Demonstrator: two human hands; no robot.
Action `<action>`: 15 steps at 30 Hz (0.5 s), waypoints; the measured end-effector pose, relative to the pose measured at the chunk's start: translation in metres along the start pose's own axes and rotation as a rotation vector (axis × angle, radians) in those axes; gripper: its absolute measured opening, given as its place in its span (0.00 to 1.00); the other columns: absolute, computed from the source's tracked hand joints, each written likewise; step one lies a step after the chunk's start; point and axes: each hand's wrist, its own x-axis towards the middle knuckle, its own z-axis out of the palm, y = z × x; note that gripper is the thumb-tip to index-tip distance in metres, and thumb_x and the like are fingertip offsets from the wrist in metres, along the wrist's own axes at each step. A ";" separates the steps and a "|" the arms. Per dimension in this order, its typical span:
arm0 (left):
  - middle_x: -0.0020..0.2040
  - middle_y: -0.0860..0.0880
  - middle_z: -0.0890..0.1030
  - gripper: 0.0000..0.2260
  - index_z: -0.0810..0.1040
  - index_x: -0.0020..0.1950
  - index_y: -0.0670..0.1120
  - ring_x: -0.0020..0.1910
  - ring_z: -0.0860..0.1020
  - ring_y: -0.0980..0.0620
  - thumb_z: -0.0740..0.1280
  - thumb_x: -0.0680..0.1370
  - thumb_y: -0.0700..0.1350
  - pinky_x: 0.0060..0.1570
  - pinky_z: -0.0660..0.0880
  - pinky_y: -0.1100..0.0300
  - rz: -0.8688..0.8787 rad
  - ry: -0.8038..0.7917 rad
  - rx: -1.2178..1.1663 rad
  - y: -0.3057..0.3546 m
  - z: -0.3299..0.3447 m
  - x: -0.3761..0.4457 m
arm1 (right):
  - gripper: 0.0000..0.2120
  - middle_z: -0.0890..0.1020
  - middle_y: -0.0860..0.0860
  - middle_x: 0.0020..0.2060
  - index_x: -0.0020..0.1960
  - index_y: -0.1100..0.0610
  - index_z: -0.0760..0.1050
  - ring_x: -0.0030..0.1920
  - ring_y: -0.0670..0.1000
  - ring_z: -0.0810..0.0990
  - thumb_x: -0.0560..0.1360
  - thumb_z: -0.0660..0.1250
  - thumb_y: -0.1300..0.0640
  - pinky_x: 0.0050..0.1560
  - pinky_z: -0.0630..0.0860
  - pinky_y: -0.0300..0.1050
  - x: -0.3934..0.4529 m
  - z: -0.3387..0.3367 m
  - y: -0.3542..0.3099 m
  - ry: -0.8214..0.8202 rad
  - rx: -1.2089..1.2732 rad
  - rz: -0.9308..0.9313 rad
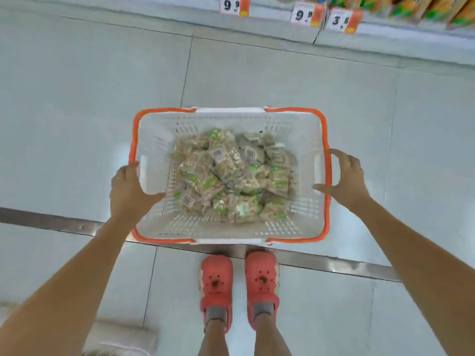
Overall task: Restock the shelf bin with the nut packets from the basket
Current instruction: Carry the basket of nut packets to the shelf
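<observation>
Two bare forearms run up from the bottom corners, both cut off by the lower edge. Between them stand two coral-red clogs (239, 283) on pale floor tiles (257, 78), toes at a dark metal strip (334, 265) that crosses the floor. At the lower left lies a pale blurred object, too soft to name.

Beyond the feet is a white plastic basket (305, 140) with orange handles folded down along its rim. The left hand (128, 188) grips the basket's left end wall, thumb hooked inside and fingers hidden behind the wall. The right hand (347, 176) grips the right end the same way: thumb over the rim, fingers curled round the outside.

The nut packets (231, 176) lie in a loose heap on the basket floor, clear bags with green labels and a few barcodes; the print is unreadable.

Farthest off, a shelf edge carries price tags (307, 15), with orange-and-green packages (424, 9) above, cropped by the frame. The shelf bin is out of view.
</observation>
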 end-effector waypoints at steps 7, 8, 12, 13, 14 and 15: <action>0.74 0.39 0.58 0.55 0.45 0.77 0.42 0.72 0.59 0.39 0.80 0.64 0.44 0.68 0.60 0.44 -0.115 -0.074 -0.183 -0.013 0.023 0.030 | 0.57 0.65 0.58 0.69 0.77 0.47 0.46 0.67 0.58 0.68 0.61 0.82 0.57 0.66 0.69 0.60 0.021 0.029 0.014 -0.012 0.167 0.148; 0.75 0.40 0.57 0.55 0.43 0.78 0.42 0.73 0.59 0.40 0.80 0.65 0.43 0.68 0.60 0.46 -0.134 -0.086 -0.243 -0.012 0.023 0.033 | 0.58 0.65 0.57 0.69 0.77 0.47 0.46 0.67 0.58 0.68 0.61 0.82 0.56 0.66 0.69 0.60 0.023 0.030 0.012 -0.020 0.176 0.145; 0.68 0.43 0.70 0.51 0.49 0.77 0.47 0.62 0.73 0.41 0.80 0.64 0.44 0.59 0.71 0.50 -0.238 -0.101 -0.351 -0.019 0.027 0.047 | 0.56 0.67 0.50 0.68 0.75 0.46 0.47 0.64 0.56 0.71 0.61 0.82 0.57 0.62 0.72 0.56 0.028 0.040 0.010 -0.034 0.237 0.103; 0.62 0.44 0.74 0.50 0.51 0.76 0.49 0.58 0.76 0.42 0.80 0.64 0.45 0.58 0.73 0.48 -0.256 -0.101 -0.363 -0.023 0.027 0.050 | 0.54 0.70 0.49 0.64 0.75 0.46 0.48 0.58 0.55 0.74 0.62 0.81 0.58 0.57 0.74 0.53 0.028 0.042 0.008 -0.025 0.250 0.119; 0.55 0.44 0.77 0.48 0.53 0.74 0.51 0.55 0.77 0.42 0.80 0.64 0.46 0.57 0.74 0.46 -0.279 -0.111 -0.378 -0.026 0.028 0.053 | 0.52 0.73 0.49 0.57 0.74 0.46 0.49 0.50 0.53 0.77 0.63 0.80 0.58 0.50 0.76 0.50 0.028 0.044 0.007 -0.013 0.264 0.145; 0.49 0.45 0.79 0.45 0.55 0.73 0.51 0.51 0.78 0.41 0.80 0.64 0.46 0.56 0.75 0.45 -0.307 -0.126 -0.387 -0.029 0.028 0.055 | 0.50 0.75 0.50 0.49 0.74 0.46 0.50 0.43 0.52 0.77 0.65 0.80 0.58 0.43 0.77 0.48 0.028 0.045 0.007 -0.002 0.283 0.174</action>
